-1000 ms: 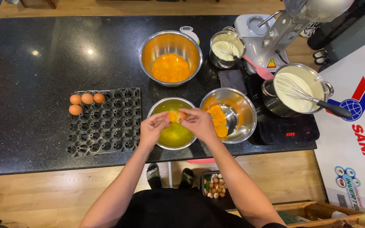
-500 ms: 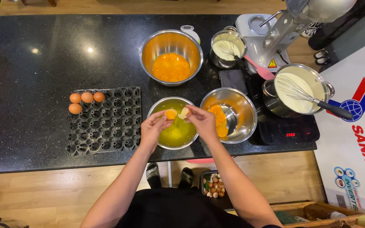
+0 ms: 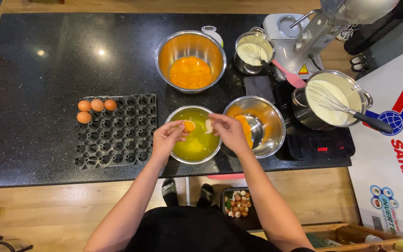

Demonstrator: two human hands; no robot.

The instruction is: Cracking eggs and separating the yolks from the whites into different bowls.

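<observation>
Two hands worked above a small steel bowl (image 3: 194,156) of clear yellowish egg white at the near edge of the dark speckled surface (image 3: 33,74). The left hand (image 3: 166,137) had its fingers curled around one half of a cracked eggshell (image 3: 189,126), which cupped an orange yolk over the bowl. The right hand (image 3: 229,131) pinched the other, paler shell half (image 3: 209,126) between thumb and fingertips, just beside the first half and apart from it. Both halves hung over the bowl, not touching its rim.

Just to the right of that bowl stood a second steel bowl (image 3: 263,126), holding something orange that I could not make out; the right hand covered part of it. Beyond both, a larger steel bowl (image 3: 191,60) held a pool of orange yolks. To the left lay a black egg tray (image 3: 117,130) with four brown eggs (image 3: 94,108) in its far left corner. On the right, a pot (image 3: 334,100) of pale cream with a whisk (image 3: 350,111) in it sat on a black cooktop (image 3: 323,144). A smaller pot (image 3: 253,51) of cream stood further back, next to a stand mixer (image 3: 313,32).
</observation>
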